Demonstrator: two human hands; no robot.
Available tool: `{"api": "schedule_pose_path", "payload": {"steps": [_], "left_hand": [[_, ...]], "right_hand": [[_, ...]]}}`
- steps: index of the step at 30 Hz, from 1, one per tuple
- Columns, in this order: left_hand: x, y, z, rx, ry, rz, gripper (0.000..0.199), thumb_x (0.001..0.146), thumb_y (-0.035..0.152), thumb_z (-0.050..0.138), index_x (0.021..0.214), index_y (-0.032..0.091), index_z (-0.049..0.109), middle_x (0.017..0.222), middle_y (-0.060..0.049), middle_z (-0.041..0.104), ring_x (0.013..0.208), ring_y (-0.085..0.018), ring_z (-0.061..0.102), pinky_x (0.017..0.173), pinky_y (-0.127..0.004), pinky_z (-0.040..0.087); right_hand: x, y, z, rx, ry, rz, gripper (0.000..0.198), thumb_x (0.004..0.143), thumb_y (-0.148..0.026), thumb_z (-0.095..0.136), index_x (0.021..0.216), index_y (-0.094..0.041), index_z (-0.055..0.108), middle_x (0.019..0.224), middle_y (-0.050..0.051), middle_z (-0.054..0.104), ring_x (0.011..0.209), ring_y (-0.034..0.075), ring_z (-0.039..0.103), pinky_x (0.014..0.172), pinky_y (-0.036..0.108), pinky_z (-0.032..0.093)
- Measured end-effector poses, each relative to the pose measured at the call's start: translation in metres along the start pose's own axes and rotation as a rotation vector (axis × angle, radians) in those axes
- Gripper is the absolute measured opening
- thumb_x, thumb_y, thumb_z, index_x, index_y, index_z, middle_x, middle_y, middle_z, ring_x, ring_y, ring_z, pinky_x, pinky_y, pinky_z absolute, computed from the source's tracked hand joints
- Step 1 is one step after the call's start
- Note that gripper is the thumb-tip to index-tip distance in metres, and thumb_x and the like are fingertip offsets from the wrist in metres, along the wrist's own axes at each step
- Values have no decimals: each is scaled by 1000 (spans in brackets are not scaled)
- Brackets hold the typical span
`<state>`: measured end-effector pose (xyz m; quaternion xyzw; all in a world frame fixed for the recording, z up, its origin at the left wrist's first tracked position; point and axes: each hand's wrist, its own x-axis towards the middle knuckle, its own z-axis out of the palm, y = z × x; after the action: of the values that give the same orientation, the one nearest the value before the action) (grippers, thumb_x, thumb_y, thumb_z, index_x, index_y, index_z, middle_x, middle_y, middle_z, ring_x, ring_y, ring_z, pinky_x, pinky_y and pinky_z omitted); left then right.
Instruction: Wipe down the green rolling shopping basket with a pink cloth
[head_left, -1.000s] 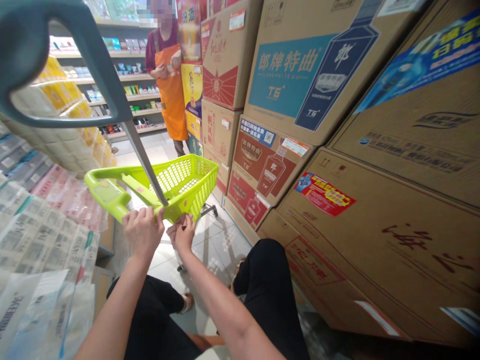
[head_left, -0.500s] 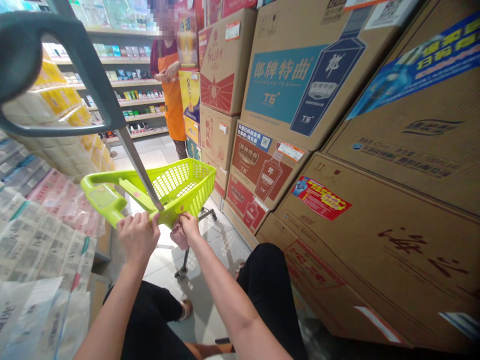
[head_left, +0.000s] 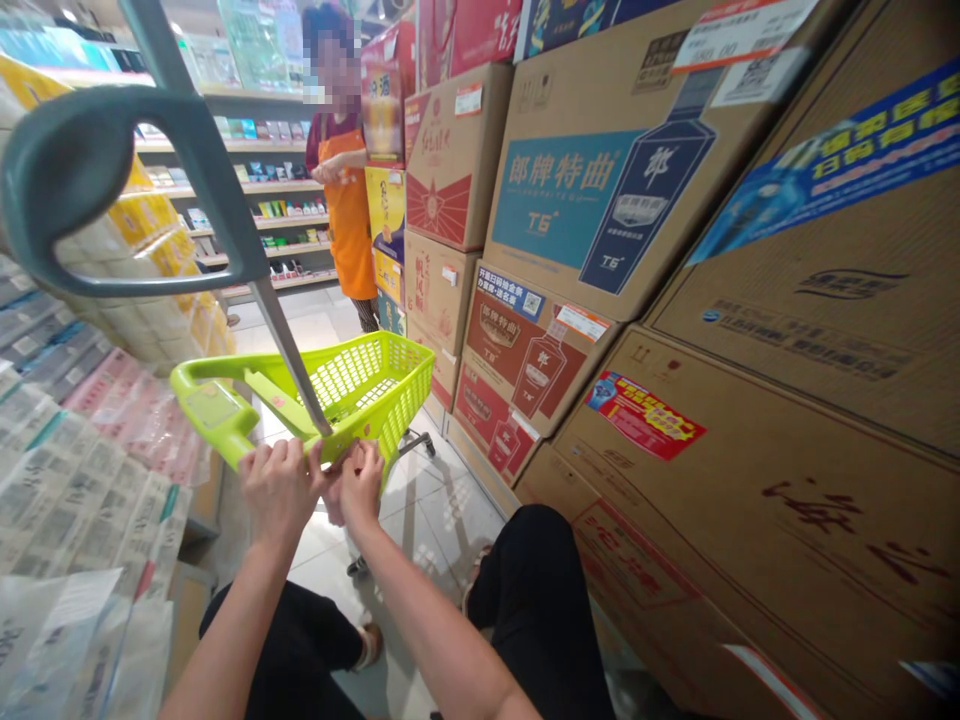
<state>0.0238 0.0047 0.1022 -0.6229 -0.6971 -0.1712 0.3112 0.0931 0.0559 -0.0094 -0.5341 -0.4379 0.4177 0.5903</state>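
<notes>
A lime-green shopping cart [head_left: 420,365] stands in front of me, its perforated basket pointing away. From its near side a metal post [head_left: 289,350] rises to a large grey handle [head_left: 247,230] at upper left. My left hand [head_left: 277,490] is closed over the cart's near green edge, left of the post's foot. Just right of it, my right hand [head_left: 361,485] is closed against the same side below the post, fingers bunched. A crumpled pinkish cloth [head_left: 334,502] shows partly between the two hands; most of it is hidden.
Stacked cardboard cartons [head_left: 555,190] form a wall on the right. Plastic-wrapped paper packs [head_left: 97,500] are piled on the left. A person in an orange apron [head_left: 349,220] stands beyond the cart, before stocked shelves [head_left: 277,185]. My knees flank the white tiled floor [head_left: 442,520].
My right hand has moved left with the cloth, close to my left hand. The view has tilted up slightly, so the handle and cart sit lower. The person's hands have shifted.
</notes>
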Motion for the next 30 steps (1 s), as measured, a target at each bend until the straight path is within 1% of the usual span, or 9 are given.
{"api": "schedule_pose_path", "payload": {"steps": [2,4,7,9,16,20,23,27,30], "left_hand": [[0,0,-1,15,3,14,31,97,37,43,79,20,62,75,-10,64,80,-28,53,83,-40,33],[0,1,-2,22,4,26,31,97,37,43,80,20,63,75,-10,64,80,-28,53,82,-40,33],[-1,0,-2,27,7,36,30,96,36,44,81,20,64,76,-11,65,80,-28,52,83,-41,33],[-2,0,-1,26,14,34,29,96,35,44,80,20,64,76,-11,65,80,-28,52,83,-41,33],[-1,5,-3,13,-9,14,34,99,39,41,80,20,62,75,-10,64,80,-28,53,82,-40,33],[1,8,-3,10,-30,7,36,100,39,39,81,19,62,76,-11,64,81,-28,53,82,-41,33],[1,11,-4,-10,-32,5,36,100,39,39,81,19,63,76,-11,64,81,-29,54,82,-42,34],[3,11,-9,-32,-59,-8,35,98,38,41,83,18,65,77,-13,66,81,-30,56,82,-43,35],[6,-5,-11,-76,-135,83,36,96,42,43,93,16,69,83,-14,70,85,-31,61,83,-43,39]], "right_hand": [[-13,2,6,-25,21,-54,49,85,-17,49,133,-19,58,140,16,54,141,25,46,120,44,36],[-22,14,9,-14,10,-91,52,86,-15,49,139,-19,53,144,16,50,145,25,42,122,45,33],[-27,40,9,-29,47,5,53,82,-12,54,134,-19,55,139,15,54,139,27,47,119,49,37],[-27,48,9,-53,85,78,53,79,-10,57,131,-19,58,134,15,56,135,28,51,117,50,40],[-30,26,12,-47,55,-88,50,91,-24,56,140,-19,51,142,17,52,143,26,44,119,47,37],[-27,41,12,-75,92,17,51,87,-20,57,138,-17,50,146,20,51,143,29,43,119,54,34],[-28,41,15,-92,119,59,51,86,-17,56,137,-18,51,146,20,51,144,30,42,119,53,35],[-30,25,15,-76,48,-113,50,93,-24,54,143,-21,49,149,16,50,148,27,38,121,50,33],[-27,32,7,-56,61,-118,49,93,-24,53,141,-20,49,145,18,51,144,28,42,120,53,35]]}}
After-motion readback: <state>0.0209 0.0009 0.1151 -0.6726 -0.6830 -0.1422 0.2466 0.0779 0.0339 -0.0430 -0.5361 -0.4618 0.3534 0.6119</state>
